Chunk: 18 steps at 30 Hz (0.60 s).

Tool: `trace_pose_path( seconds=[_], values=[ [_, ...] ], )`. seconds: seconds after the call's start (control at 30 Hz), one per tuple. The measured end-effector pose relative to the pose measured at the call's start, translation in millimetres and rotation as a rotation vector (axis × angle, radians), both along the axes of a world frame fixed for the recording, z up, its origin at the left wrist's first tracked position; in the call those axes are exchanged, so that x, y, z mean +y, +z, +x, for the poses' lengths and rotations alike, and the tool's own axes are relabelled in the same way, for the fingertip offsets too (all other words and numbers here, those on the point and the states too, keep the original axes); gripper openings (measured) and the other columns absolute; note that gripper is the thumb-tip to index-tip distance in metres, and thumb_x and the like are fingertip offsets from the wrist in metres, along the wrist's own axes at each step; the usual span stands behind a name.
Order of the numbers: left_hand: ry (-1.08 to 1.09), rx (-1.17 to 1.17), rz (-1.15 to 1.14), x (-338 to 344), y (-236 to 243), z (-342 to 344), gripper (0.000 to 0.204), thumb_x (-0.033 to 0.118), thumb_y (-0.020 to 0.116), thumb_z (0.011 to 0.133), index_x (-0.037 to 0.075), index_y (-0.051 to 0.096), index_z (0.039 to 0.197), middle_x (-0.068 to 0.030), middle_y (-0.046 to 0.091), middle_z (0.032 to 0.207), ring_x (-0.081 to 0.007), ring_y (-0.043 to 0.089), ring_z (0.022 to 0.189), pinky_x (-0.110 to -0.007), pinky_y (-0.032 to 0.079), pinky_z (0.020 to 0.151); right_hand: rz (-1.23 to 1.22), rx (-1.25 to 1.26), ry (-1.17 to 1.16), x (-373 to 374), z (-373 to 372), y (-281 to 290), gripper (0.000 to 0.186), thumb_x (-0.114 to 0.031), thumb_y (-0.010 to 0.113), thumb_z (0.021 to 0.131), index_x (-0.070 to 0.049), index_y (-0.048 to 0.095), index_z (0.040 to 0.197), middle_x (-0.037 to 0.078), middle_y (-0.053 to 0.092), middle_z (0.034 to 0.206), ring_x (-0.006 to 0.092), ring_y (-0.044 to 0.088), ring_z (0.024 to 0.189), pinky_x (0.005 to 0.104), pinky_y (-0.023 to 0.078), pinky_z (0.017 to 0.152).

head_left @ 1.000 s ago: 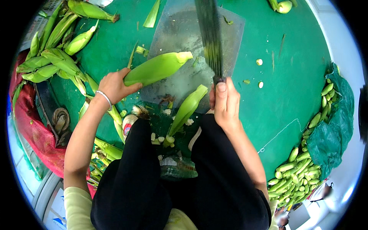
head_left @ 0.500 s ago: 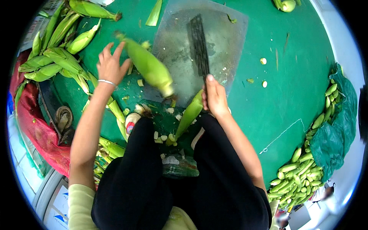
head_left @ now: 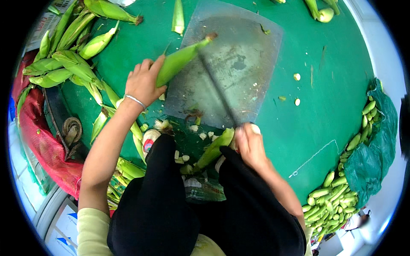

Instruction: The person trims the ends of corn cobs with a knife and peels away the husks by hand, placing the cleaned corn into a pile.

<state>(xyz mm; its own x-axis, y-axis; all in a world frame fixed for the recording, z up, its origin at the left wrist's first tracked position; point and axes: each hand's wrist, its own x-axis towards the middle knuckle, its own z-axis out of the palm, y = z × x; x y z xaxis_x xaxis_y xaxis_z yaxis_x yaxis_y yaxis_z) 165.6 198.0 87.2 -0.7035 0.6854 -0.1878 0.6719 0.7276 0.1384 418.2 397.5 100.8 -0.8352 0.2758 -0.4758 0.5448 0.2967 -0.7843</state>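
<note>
Your left hand [head_left: 143, 83] grips a green corn ear [head_left: 181, 59] lying across the grey cutting board [head_left: 252, 55]. Your right hand [head_left: 250, 145] is clenched around a cleaver [head_left: 218, 91] at the board's near edge, blade over the board.

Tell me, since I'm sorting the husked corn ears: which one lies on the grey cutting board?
The green husked corn ear gripped by the left hand, slanting across the grey cutting board. The other ears lie piled on the green mat at left.
</note>
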Motion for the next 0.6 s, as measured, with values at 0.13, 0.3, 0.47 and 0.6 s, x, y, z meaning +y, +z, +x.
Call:
trace_pose_path(
  seconds=[0.13,0.3,0.47,0.6],
  values=[
    [-0.117,-0.018,-0.216,19.2,-7.6,19.7,0.086,0.021,0.075,0.061,0.017,0.032,0.135,-0.0105,0.047,0.113,-0.03,0.048,0.099,-0.042,0.042,0.08,0.074,0.087,-0.127,15.0,-52.2,-24.0,0.04,-0.035,0.041,0.093,0.004,0.049,0.087,0.027,0.054,0.067,0.0457,0.056,0.07,0.0469,0.043,0.06],
    [-0.145,0.019,-0.231,32.1,-7.4,18.3,0.084,0.021,0.074,0.062,0.018,0.031,0.134,-0.0095,0.046,0.112,-0.0289,0.048,0.099,-0.043,0.042,0.078,0.048,-0.092,-0.145,16.2,-64.5,-40.9,0.053,-0.046,0.037,0.093,0.004,0.053,0.086,0.026,0.056,0.067,0.0443,0.057,0.071,0.0466,0.044,0.064],
    [-0.158,0.07,-0.249,19.8,-8.4,17.0,0.082,0.02,0.075,0.063,0.018,0.032,0.133,-0.0088,0.047,0.112,-0.0276,0.048,0.099,-0.042,0.042,0.078,-0.023,0.245,-0.277,10.9,-73.2,9.4,0.048,-0.043,0.037,0.094,0.002,0.048,0.083,0.016,0.054,0.056,0.0291,0.059,0.056,0.0391,0.045,0.053],
    [-0.145,0.091,-0.251,31.4,-11.2,9.8,0.082,0.021,0.075,0.062,0.018,0.033,0.133,-0.0095,0.047,0.114,-0.0285,0.048,0.102,-0.043,0.043,0.08,0.023,0.032,-0.124,15.2,-76.1,-78.6,0.056,-0.049,0.033,0.093,0.001,0.049,0.075,0.017,0.052,0.061,0.029,0.05,0.055,0.0368,0.04,0.05]
  ],
)
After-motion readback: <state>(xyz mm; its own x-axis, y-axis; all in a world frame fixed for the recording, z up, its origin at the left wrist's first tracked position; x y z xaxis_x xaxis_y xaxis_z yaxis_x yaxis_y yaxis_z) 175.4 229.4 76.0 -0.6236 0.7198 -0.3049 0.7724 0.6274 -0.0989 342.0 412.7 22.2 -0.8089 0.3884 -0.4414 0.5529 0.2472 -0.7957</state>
